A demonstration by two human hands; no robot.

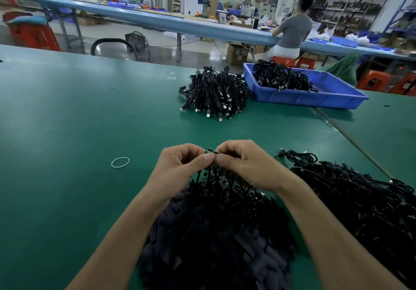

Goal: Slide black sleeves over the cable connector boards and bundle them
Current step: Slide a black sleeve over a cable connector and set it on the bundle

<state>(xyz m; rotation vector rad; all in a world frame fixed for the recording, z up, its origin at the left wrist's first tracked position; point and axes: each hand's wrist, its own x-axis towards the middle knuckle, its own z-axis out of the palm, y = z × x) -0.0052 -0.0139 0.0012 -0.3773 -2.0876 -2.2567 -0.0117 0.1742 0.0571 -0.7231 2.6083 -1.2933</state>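
I am pinching a small board [208, 151] between both thumbs and forefingers. My left fingertips [207, 157] are on one end and my right fingertips [221, 159] are meeting them from the other side, with the other fingers curling in underneath. So the left hand [183, 164] and the right hand [244, 163] are both grasping the one piece, raised a little above the table [67, 132].

A scrap of black is showing at my right thumb, but it is too small for me to say whether it is a sleeve already started onto the board.

To do this step well, I think I should be steadying the board by its edges with the left hand. The right hand should be squeezing the sleeve mouth open and lining it up square with the board's end. From there I should be pushing straight along the length, so nothing is catching on the connector or bending the board.

Directly under my wrists the loose sleeves [213, 244] are lying in a heap, close enough for picking the next one without reaching. The unsleeved cables [360, 204] are piling up just beside them on my right. A band [120, 162] is lying flat on the table to my left, near for the tying. Farther off, bundles [213, 93] are lying beside a tray [333, 99] that is holding more.
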